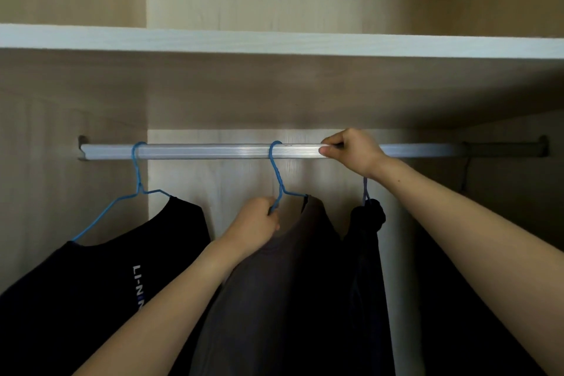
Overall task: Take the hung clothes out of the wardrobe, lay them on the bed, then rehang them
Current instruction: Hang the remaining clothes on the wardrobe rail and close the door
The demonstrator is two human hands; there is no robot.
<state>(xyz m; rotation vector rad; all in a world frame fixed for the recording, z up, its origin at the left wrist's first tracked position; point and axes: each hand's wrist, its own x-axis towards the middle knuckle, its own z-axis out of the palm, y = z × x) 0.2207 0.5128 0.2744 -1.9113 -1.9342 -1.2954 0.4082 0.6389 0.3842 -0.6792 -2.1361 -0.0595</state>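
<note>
Three garments are noted on the rail [213,151]: a black shirt [91,284], a brown shirt [290,284] and a dark garment [366,253], none yet taken out of the wardrobe. The brown shirt's blue hanger [277,174] is gripped below its neck by the left hand [253,223], fingers curled tight. The right hand [351,151] is closed on the rail, thumb pinched towards forefinger; whether the purple hanger [365,192] is caught too cannot be told. Cloth is judged soft and light, wire thin and springy — best lifted by the hook.
</note>
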